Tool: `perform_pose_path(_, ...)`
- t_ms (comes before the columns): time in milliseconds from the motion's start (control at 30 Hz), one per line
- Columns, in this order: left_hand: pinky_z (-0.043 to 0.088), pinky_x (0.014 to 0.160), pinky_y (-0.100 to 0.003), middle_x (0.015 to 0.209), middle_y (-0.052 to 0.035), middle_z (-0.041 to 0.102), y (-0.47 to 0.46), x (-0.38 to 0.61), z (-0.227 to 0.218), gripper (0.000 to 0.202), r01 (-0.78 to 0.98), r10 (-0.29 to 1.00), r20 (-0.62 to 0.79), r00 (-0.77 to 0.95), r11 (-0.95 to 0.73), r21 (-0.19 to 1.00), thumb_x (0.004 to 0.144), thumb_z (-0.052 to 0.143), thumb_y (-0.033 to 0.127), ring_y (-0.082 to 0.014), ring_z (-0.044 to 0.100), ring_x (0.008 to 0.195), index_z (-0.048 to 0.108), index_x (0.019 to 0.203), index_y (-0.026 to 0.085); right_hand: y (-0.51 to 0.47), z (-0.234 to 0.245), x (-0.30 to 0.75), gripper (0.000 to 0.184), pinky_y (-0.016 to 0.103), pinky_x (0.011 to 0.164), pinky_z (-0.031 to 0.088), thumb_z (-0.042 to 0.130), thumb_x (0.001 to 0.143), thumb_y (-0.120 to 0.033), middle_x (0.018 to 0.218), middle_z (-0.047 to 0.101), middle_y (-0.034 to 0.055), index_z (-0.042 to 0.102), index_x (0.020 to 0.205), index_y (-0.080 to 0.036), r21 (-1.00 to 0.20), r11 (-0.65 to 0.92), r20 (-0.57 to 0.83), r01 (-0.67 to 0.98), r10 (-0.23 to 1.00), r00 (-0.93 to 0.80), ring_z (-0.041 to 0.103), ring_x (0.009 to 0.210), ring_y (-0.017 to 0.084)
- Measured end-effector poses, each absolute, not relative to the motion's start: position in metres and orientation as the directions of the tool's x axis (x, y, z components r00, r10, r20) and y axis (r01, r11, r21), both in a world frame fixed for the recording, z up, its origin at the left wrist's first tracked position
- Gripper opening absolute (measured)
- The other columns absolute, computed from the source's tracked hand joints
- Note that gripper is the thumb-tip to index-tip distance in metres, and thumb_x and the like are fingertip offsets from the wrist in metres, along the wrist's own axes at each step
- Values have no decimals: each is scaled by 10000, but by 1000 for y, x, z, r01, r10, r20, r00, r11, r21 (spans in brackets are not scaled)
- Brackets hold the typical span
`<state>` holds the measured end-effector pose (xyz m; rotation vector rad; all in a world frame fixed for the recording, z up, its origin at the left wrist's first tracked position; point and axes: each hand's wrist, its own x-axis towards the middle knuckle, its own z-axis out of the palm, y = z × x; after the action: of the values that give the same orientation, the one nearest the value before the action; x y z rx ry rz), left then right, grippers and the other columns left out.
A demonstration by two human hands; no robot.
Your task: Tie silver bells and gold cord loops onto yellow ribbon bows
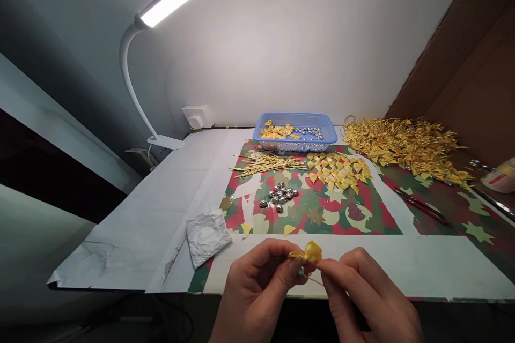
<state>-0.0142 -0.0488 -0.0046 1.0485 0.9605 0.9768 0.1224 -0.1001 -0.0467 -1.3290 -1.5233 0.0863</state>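
Observation:
A yellow satin ribbon bow (pixel 313 252) is pinched between the thumb and fingers of my left hand (pixel 257 289), above the table's front edge. Just under it, at my left thumb, shows a small silver bell (pixel 301 271). From there a thin gold cord (pixel 314 280) runs right to the fingertips of my right hand (pixel 368 289), which are closed on it close beside the bow. How cord, bell and bow are joined is hidden by my fingers.
Behind my hands lie silver bells (pixel 280 195), gold cords (pixel 269 163) and loose yellow bows (pixel 340 170). A blue basket (pixel 295 144) holds bows and bells. Farther right are a heap of gold-yellow pieces (pixel 402 144) and tweezers (pixel 422 205). Crumpled paper (pixel 207 236) and a lamp (pixel 127 64) stand left.

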Motion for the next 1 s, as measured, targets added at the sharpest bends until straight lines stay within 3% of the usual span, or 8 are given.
perform_pose_path(300,581,747,-199,842,12,794,-48,-19,-10,120,-52,963,51,266,-39,998,824,724,145,-173,731,790,781,843,249,-99,-48,123,152,218,539,402,548,919,-55,711,476,12,637,968,-168,-595,398,661,698,736,144,487,624,122)
perform_pose_path(767,588,722,-189,800,14,796,-47,-18,-7,90,-32,960,-22,278,32,999,814,738,167,-175,734,764,785,815,243,-99,-50,125,200,219,496,370,541,919,-36,708,456,14,655,1021,-164,-579,421,674,698,729,120,479,629,121)
perform_pose_path(1000,589,722,-210,828,9,797,-48,-21,-11,107,16,964,83,252,-90,996,822,725,162,-182,733,758,781,838,252,-100,-48,126,175,219,508,386,554,915,-42,707,457,11,645,1005,-162,-567,408,664,715,741,103,485,626,123)
